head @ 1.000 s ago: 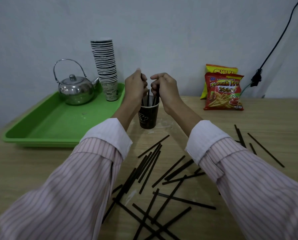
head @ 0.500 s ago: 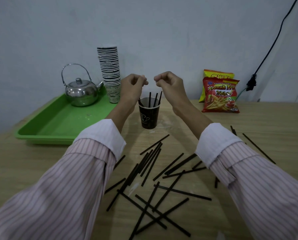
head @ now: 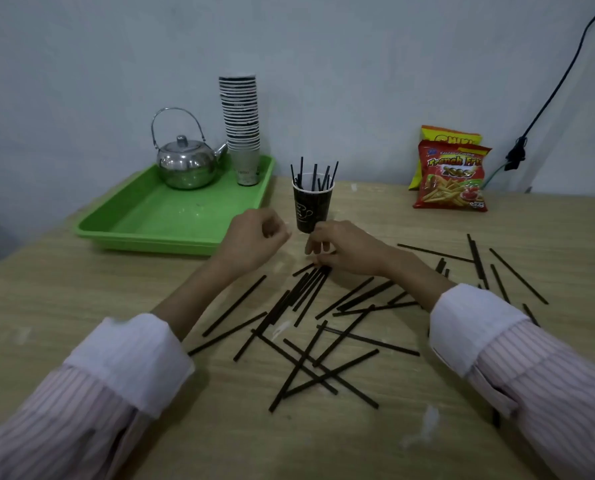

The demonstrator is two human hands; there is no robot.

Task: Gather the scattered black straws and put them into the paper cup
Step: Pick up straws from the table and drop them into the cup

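Note:
A dark paper cup point(head: 311, 211) stands upright on the wooden table with several black straws point(head: 315, 174) sticking out of it. Many more black straws lie scattered in front of it: a bundle point(head: 306, 292) in the middle, crossed ones point(head: 323, 365) nearer me, and a group point(head: 477, 261) to the right. My left hand point(head: 251, 242) hovers just left of the cup's base, fingers curled, holding nothing. My right hand point(head: 348, 249) is low in front of the cup, fingers spread downward with the tips touching the far ends of the bundle.
A green tray point(head: 171, 216) at the back left carries a steel kettle point(head: 187, 164) and a tall stack of paper cups point(head: 240, 126). Two snack bags point(head: 451, 178) lean on the wall at the back right, near a hanging black cable point(head: 548, 98).
Both hands let go of straws over the cup, then dropped toward the table. The right hand now touches the straw bundle. The cup holds more straws.

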